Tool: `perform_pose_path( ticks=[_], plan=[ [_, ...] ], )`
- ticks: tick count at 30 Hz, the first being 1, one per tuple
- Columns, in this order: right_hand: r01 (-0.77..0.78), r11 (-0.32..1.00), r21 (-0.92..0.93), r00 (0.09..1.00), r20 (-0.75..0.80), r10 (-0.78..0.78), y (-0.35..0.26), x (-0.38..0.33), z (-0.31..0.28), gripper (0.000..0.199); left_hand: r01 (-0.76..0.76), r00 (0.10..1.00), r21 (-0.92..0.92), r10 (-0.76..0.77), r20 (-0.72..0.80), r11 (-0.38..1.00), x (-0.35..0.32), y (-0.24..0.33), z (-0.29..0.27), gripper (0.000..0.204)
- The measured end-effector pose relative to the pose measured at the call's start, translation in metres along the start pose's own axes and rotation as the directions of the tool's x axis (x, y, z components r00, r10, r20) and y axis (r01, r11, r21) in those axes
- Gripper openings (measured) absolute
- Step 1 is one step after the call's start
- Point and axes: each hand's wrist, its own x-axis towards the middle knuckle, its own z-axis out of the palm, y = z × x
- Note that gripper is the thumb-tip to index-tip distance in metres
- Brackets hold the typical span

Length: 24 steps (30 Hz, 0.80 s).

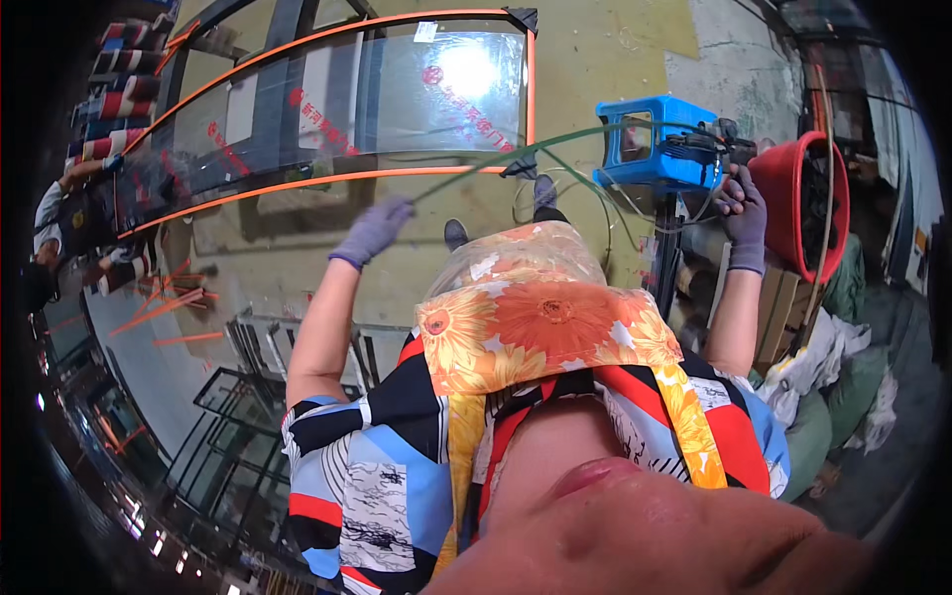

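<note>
My left hand (374, 234), in a grey-purple glove, is raised at the left of my body. Its fingers close on one end of a green plastic strap (516, 153). The strap runs rightward over the near corner of a film-wrapped glass panel (327, 94) to a blue plastic stool (615, 116). A black hand tool, seemingly a strapping tool (694, 145), rests at the stool's right side. My right hand (744, 216), gloved alike, is just below that tool with its fingers curled. What lies in those fingers is hidden. More green strap (585, 180) hangs loose below the stool.
Orange strips (534, 79) edge the panel, with a black corner guard (519, 164). At far left another person (74, 193) stands at the panel's other end. A red bucket (840, 203) stands at right above sacks (813, 367). Orange strips (164, 307) lie on the floor at left.
</note>
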Motion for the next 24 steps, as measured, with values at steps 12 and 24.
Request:
perform_pose_path(
  ticks=[12,24],
  plan=[
    [-0.164,0.857,-0.488,0.875,-0.474,-0.102,0.120,0.205,0.055,0.045,0.721,0.687,-0.650,0.116,0.718,-0.240,0.072,0.029,0.134,0.018],
    [-0.252,0.730,-0.636,0.911,-0.410,-0.043,0.172,0.251,0.111,0.022,0.564,0.817,-0.781,0.043,0.575,-0.269,0.066,0.051,0.112,0.018]
  ],
)
